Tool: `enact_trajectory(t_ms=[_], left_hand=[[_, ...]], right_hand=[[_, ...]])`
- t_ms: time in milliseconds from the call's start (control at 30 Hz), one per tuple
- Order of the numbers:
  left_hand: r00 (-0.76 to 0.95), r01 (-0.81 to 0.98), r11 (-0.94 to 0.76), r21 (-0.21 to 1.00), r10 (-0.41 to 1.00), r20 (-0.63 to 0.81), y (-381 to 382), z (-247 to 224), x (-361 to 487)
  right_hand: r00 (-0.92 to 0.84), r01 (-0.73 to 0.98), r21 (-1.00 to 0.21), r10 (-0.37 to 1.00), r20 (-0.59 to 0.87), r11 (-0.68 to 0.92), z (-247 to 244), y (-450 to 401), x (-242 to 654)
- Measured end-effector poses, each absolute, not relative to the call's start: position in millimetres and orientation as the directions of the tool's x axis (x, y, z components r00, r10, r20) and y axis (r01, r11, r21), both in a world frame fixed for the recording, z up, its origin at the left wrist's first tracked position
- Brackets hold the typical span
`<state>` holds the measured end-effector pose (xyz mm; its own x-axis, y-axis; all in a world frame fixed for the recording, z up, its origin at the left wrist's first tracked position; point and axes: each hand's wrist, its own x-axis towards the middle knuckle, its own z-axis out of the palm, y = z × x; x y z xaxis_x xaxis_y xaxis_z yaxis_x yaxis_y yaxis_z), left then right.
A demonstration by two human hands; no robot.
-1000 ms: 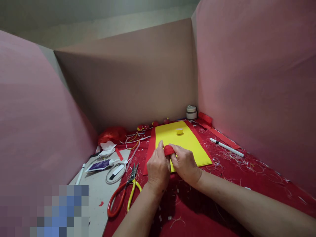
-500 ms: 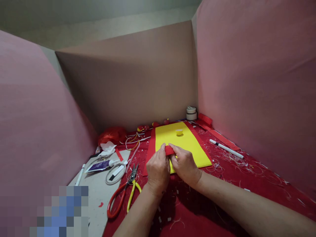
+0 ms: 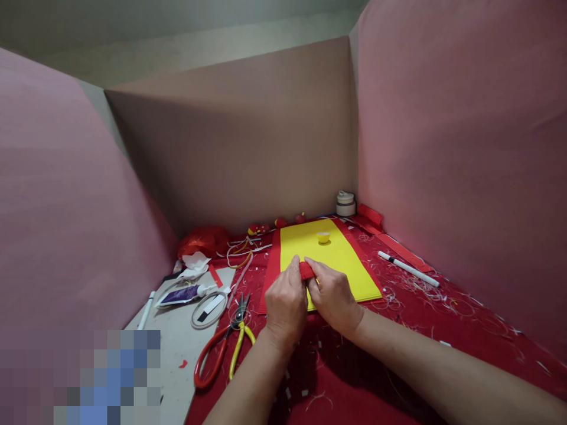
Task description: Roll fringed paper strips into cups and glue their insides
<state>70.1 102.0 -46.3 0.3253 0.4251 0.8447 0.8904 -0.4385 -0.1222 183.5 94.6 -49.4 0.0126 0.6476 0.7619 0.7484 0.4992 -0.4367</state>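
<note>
Between my two hands is a small red ribbed piece [image 3: 306, 270], cloth-like, its lower side hidden by the fingers. My left hand [image 3: 287, 300] is closed, its thumb and fingers pinching the piece's left end. From the other side my right hand [image 3: 333, 294] grips the right end, also closed. Beneath and beyond the hands lies a stack of yellow sheets [image 3: 349, 274] on red sheets [image 3: 271, 271]. A small yellow cup-shaped piece [image 3: 323, 238] rests on the yellow stack.
Red-and-yellow-handled scissors [image 3: 239, 324] lie left of my forearm. A grey board [image 3: 175, 354] holds a purple-and-white tube [image 3: 181, 296] and a roll of tape [image 3: 209, 310]. A white marker [image 3: 408, 268] and thread scraps lie on the right. Pinkish walls [image 3: 460, 147] stand at both sides.
The whole view has shifted very slightly. Both hands keep their hold on the red ribbed piece, with hardly any change in their grip.
</note>
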Motion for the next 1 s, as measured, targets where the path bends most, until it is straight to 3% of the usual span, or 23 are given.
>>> enact_trajectory(t_ms=[533, 667, 800, 900, 1000], left_hand=[[0.323, 0.858, -0.502, -0.110, 0.361, 0.875, 103, -48, 69], [0.290, 0.832, -0.554, -0.039, 0.373, 0.881, 102, -44, 64], [0.263, 0.801, -0.599, 0.010, 0.366, 0.892, 102, -38, 58], [0.283, 0.762, -0.647, 0.019, 0.360, 0.889, 102, -36, 56], [0.286, 0.737, -0.674, 0.055, 0.384, 0.878, 101, -36, 58]], right_hand=[[-0.004, 0.684, -0.462, 0.636, 0.771, 0.565, -47, 92, 183], [0.037, 0.379, -0.664, 0.706, 0.707, 0.645, -37, 84, 183], [0.013, -0.171, -0.891, 0.905, 0.425, 0.421, -25, 82, 186], [-0.097, -0.451, -0.867, 0.954, 0.284, 0.212, -23, 88, 186], [-0.148, -0.531, -0.831, 0.949, 0.279, 0.162, -23, 93, 185]])
